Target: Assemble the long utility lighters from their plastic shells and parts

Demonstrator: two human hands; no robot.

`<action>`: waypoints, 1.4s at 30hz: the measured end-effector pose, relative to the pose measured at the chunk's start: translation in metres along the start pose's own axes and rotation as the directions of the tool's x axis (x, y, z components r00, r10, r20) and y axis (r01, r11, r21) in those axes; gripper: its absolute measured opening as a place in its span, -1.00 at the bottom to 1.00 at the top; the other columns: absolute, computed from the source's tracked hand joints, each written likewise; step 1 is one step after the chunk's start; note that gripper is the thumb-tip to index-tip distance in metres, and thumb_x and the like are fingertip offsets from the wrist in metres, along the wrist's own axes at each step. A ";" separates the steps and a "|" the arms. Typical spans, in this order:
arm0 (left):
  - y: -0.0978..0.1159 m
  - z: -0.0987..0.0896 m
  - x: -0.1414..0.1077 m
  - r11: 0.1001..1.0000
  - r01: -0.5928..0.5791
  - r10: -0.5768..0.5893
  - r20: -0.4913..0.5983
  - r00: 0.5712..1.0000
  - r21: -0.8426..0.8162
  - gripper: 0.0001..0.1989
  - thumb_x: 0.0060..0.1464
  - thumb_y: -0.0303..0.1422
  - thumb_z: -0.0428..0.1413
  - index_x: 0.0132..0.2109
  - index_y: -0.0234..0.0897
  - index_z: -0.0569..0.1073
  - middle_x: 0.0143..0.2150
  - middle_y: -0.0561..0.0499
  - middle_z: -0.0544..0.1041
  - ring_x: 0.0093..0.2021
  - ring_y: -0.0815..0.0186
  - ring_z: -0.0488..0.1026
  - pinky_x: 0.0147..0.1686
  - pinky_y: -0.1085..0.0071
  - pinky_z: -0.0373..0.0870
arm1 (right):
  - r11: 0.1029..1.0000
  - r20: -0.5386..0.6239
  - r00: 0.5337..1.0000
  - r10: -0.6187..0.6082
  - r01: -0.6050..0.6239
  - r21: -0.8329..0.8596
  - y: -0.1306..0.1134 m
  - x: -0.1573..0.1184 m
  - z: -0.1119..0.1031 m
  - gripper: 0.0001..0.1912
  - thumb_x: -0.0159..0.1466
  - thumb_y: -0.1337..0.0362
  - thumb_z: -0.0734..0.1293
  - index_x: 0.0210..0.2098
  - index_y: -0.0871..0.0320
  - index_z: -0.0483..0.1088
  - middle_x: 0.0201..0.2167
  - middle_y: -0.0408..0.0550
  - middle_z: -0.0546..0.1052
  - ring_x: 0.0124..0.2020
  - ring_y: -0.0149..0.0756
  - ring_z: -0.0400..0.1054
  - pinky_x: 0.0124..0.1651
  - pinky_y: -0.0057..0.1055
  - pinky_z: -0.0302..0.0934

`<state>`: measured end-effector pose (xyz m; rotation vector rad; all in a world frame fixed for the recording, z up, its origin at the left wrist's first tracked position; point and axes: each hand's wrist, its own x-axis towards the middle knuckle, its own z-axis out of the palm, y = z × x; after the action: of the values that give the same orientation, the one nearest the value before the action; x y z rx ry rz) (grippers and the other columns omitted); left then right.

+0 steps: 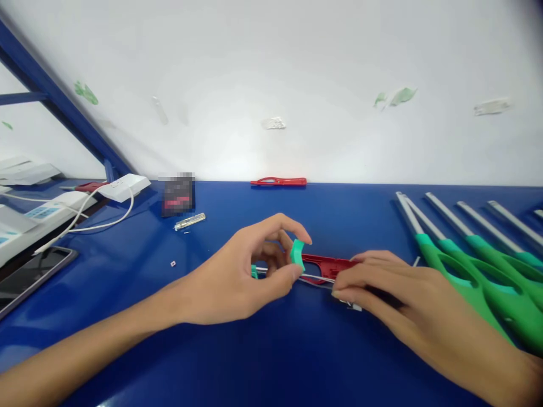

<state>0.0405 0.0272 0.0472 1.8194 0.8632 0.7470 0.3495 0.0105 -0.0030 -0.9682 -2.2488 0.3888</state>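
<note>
My left hand pinches a small curved teal plastic piece, which looks like a lighter trigger, between thumb and fingers. Just beyond it lies a red lighter handle shell with its inner ribs showing. A thin pale wire or tube runs along the shell. My right hand is closed over the shell's right end, gripping it and hiding much of it. A small metallic part shows under its fingertips. Behind my left fingers, a metal rod and another teal bit are partly hidden.
Several green long-necked lighters lie at the right. Another red shell rests by the wall. Left are a dark packet, a clear lighter tank, a tiny part, a phone and a power strip with cables.
</note>
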 end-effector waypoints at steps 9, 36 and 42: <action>-0.020 0.029 -0.021 0.997 -0.055 0.063 -0.124 0.990 0.061 -0.85 0.45 -0.47 0.40 -0.07 -0.13 0.61 -0.15 0.10 0.82 -0.35 0.42 0.62 -0.35 0.55 0.59 | 0.999 -0.116 0.993 0.005 -0.010 -0.041 -0.006 -0.013 0.009 -0.66 0.76 -0.23 0.44 0.01 -0.25 0.76 -0.11 -0.32 0.87 -0.02 -0.17 0.83 0.00 -0.26 0.74; -0.037 0.031 -0.039 0.758 -0.378 0.472 -0.047 0.880 0.532 -0.89 0.73 -0.50 0.29 0.08 -0.26 0.70 0.00 0.04 0.90 -0.07 0.44 0.90 0.12 0.71 0.75 | 0.990 -0.119 0.990 0.078 -0.062 0.127 -0.012 -0.012 0.006 -0.70 0.70 -0.29 0.53 -0.04 -0.33 0.72 -0.26 -0.49 0.80 -0.31 -0.40 0.76 -0.01 -0.51 0.73; -0.036 0.028 -0.043 0.728 -0.387 0.478 -0.015 0.878 0.566 -0.90 0.74 -0.48 0.29 0.10 -0.23 0.69 0.09 0.05 0.93 -0.02 0.44 0.93 0.06 0.71 0.77 | 0.973 -0.038 0.997 0.066 -0.056 0.226 -0.003 -0.025 0.001 -0.62 0.51 -0.29 0.68 0.02 -0.20 0.88 -0.28 -0.08 0.81 -0.10 0.14 0.84 0.05 0.00 0.84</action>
<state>0.0304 -0.0113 -0.0010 2.5684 0.8101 1.0267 0.3599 -0.0099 -0.0131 -0.9182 -2.0845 0.6275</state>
